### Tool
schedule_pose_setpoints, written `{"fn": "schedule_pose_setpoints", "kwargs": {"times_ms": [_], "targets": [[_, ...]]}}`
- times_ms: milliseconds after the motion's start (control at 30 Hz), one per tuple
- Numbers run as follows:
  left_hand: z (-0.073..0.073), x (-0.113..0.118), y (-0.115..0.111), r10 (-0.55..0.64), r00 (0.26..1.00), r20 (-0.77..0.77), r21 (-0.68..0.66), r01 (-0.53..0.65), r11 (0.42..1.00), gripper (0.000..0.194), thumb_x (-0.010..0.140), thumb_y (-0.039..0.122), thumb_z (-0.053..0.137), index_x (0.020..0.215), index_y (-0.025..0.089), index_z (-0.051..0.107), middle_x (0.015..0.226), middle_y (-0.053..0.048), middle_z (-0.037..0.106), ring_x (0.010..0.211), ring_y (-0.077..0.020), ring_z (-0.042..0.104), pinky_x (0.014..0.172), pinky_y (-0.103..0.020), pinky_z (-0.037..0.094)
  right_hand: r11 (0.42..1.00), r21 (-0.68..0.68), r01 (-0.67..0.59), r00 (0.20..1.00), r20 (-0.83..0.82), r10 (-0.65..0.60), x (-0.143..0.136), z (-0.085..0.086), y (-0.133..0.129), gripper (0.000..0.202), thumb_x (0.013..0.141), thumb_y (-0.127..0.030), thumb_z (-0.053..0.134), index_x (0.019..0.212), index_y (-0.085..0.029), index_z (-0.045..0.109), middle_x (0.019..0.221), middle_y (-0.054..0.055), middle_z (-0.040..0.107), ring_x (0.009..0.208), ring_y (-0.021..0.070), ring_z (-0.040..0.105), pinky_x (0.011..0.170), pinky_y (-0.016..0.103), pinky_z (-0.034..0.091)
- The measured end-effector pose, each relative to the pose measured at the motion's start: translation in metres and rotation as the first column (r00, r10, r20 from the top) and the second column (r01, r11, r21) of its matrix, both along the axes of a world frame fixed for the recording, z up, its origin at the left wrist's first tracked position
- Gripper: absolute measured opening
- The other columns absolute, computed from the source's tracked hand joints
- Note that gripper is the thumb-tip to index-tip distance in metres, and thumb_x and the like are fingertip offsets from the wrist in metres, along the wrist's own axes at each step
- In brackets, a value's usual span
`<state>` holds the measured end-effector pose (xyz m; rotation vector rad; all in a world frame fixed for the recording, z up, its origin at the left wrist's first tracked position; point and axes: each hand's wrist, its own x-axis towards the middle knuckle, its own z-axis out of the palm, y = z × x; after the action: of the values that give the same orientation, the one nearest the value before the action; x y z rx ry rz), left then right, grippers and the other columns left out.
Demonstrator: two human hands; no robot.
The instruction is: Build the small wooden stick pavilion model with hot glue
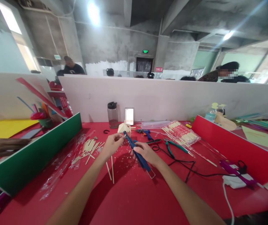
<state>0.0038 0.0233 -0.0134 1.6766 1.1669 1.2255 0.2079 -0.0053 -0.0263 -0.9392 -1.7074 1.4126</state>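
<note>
My right hand (145,152) is wrapped round a long blue cutter (140,158) with a wire loop at its handle end. The cutter points forward and slightly left. My left hand (115,142) is closed in a pinch beside its tip; anything between those fingers is too small to make out. Just beyond the tip stands a small house model (124,127) of pale wooden sticks. Loose cut sticks (90,148) lie in a pile left of my left hand. Two longer sticks (112,170) rest under my left forearm, and small chips are scattered between my arms.
A bottle (112,115) stands at the white partition (166,97). Rightward lie a blue glue gun (146,134), green-handled pliers (171,149), packaged sticks (182,132), black cable and a purple power strip (238,172). Green (42,150) and red boards (232,147) flank me. Another person's hand (0,147) is far left.
</note>
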Motion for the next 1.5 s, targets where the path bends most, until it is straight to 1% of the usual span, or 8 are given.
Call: {"fn": "schedule_pose_setpoints", "kwargs": {"times_ms": [133,433,600,733,933,1133,1300,1500], "targets": [[0.000,-0.002,0.001,-0.020,1.000,-0.021,0.011,0.020,1.000,0.037,0.079,0.050,0.063,0.065,0.016,0.058,0.058,0.001,0.059,0.053,-0.0116,0.053,0.056,-0.023,0.041,1.000,0.015,0.003,1.000,0.003,-0.003,0.002,-0.002,0.003,0.020,0.084,-0.034,0.051,0.087,-0.016,0.059,0.080,0.005,0.069,0.062,0.0126,0.062,0.057,0.022,0.048],[-0.011,-0.008,0.010,0.000,0.996,-0.084,0.024,0.002,1.000,0.042,0.080,0.056,0.060,0.065,0.017,0.056,0.058,0.001,0.057,0.052,-0.0114,0.049,0.053,-0.024,0.038,1.000,0.027,0.007,1.000,0.021,-0.008,0.003,-0.002,0.003,0.023,0.086,-0.036,0.053,0.082,-0.016,0.064,0.067,0.000,0.063,0.054,0.0104,0.057,0.051,0.020,0.043],[-0.015,-0.008,0.011,0.035,0.994,-0.100,0.041,-0.031,0.999,0.042,0.081,0.055,0.058,0.064,0.017,0.056,0.056,0.001,0.054,0.051,-0.0110,0.047,0.053,-0.023,0.036,1.000,0.021,0.012,1.000,0.015,-0.013,0.000,-0.008,0.005,0.024,0.086,-0.036,0.052,0.082,-0.015,0.064,0.071,0.002,0.065,0.055,0.0097,0.056,0.050,0.019,0.043],[-0.014,-0.008,0.009,0.054,0.990,-0.127,0.061,-0.046,0.997,0.042,0.081,0.055,0.056,0.063,0.017,0.055,0.056,0.002,0.054,0.052,-0.0113,0.047,0.053,-0.023,0.036,0.999,0.015,0.029,1.000,0.003,-0.029,-0.001,-0.010,0.006,0.023,0.084,-0.035,0.054,0.083,-0.015,0.064,0.077,0.004,0.067,0.057,0.0103,0.058,0.050,0.019,0.043],[-0.011,-0.007,0.007,0.081,0.983,-0.167,0.076,-0.069,0.995,0.042,0.083,0.054,0.053,0.064,0.017,0.055,0.057,0.001,0.055,0.054,-0.0122,0.048,0.054,-0.024,0.036,0.999,0.037,0.040,0.999,0.012,-0.040,-0.001,-0.007,0.006,0.026,0.083,-0.038,0.055,0.079,-0.015,0.065,0.072,0.003,0.066,0.053,0.0102,0.057,0.048,0.019,0.044],[-0.009,-0.005,0.003,0.096,0.979,-0.178,0.103,-0.078,0.992,0.042,0.085,0.052,0.052,0.062,0.018,0.051,0.055,0.003,0.050,0.052,-0.0112,0.045,0.053,-0.023,0.033,0.999,0.023,0.046,0.999,0.018,-0.047,-0.001,-0.003,0.003,0.026,0.083,-0.038,0.055,0.077,-0.015,0.065,0.069,0.003,0.065,0.053,0.0098,0.057,0.048,0.019,0.044],[-0.011,-0.005,0.004,0.101,0.980,-0.174,0.095,-0.085,0.992,0.041,0.085,0.052,0.053,0.061,0.018,0.052,0.054,0.004,0.048,0.051,-0.0108,0.043,0.053,-0.024,0.032,0.999,0.018,0.045,0.999,0.023,-0.046,-0.001,-0.004,0.003,0.026,0.084,-0.037,0.055,0.076,-0.015,0.065,0.065,0.002,0.064,0.051,0.0099,0.057,0.050,0.020,0.044],[-0.013,-0.004,0.006,0.114,0.980,-0.164,0.096,-0.099,0.990,0.041,0.085,0.051,0.053,0.062,0.017,0.055,0.056,0.002,0.053,0.053,-0.0118,0.047,0.054,-0.024,0.034,0.999,0.032,0.043,0.998,0.037,-0.044,0.000,-0.003,0.003,0.028,0.084,-0.039,0.055,0.076,-0.015,0.066,0.062,0.001,0.063,0.052,0.0104,0.056,0.048,0.019,0.043]]}}
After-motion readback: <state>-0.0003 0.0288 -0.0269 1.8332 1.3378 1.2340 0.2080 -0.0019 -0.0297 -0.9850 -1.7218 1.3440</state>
